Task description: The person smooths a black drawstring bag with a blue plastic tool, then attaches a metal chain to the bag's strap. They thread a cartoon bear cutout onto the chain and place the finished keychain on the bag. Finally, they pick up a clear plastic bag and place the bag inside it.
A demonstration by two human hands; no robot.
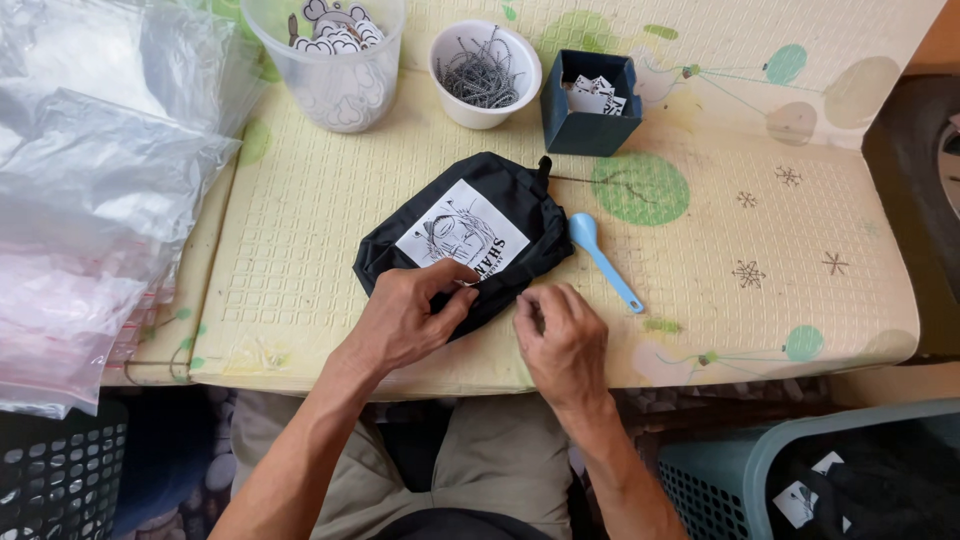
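**Ana:** In the head view, what are the hands doing?

**Ben:** The left hand is pressing down on the near edge of the black bag, and its grip is pinching the cloth there. The right hand is sitting just beside it, at the same edge. Its fingers are curled in tight, maybe around something tiny, but I cannot tell what.

**Ana:** Where is the bag lying?

**Ben:** It is lying flat in the middle of the yellow tabletop, close to the front edge. A white picture patch is facing up.

**Ana:** What could go wrong?

**Ben:** I think the bag could be sliding toward the edge if the hands are tugging too hard, since it is so near. The cloth could also be slipping out of the pinch.

**Ana:** Anything else?

**Ben:** The blue spoon is lying just beside the bag, so a wrist could be knocking it off. Farther back, the white cup of little metal chains, the clear tub and the dark blue box are standing well apart from the hands. A long reach could be tipping them. The plastic bags on the left could be sliding down too.
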